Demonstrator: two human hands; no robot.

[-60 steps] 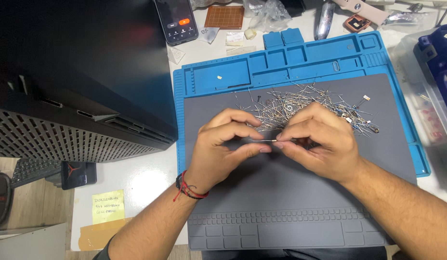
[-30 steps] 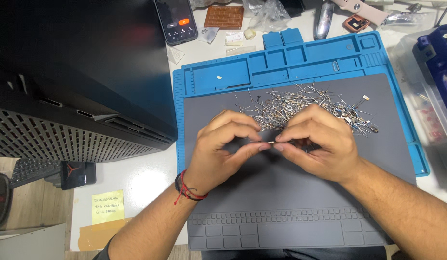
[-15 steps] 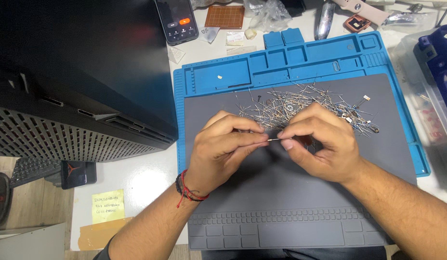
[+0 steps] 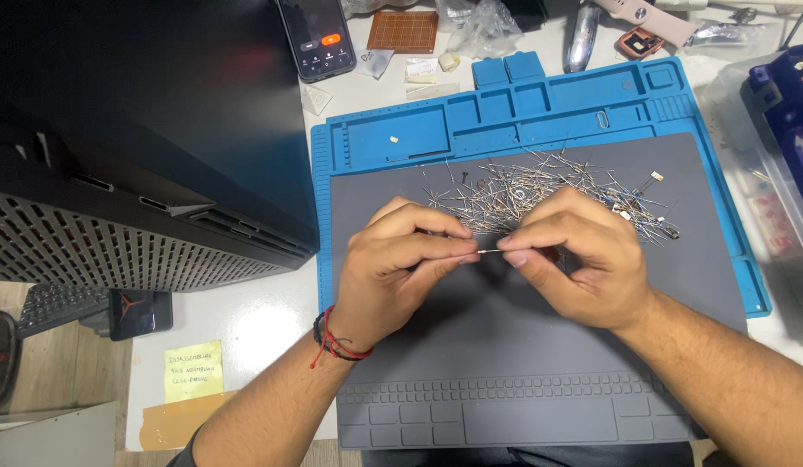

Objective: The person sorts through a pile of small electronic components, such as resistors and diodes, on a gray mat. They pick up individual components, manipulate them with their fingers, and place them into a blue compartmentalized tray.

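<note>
Left hand fingers now closed flat rather than arched, right hand fingertips drawn slightly apart from it, thin wire piece raised nearer the wire pile

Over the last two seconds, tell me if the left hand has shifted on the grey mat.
Yes, slightly. The left hand closed its fingertips up and rightward toward the right hand, nearer the heap of wire leads.

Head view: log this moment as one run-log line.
left hand: pinching wire component | right hand: pinching other end | under: grey mat | behind: component pile
</note>
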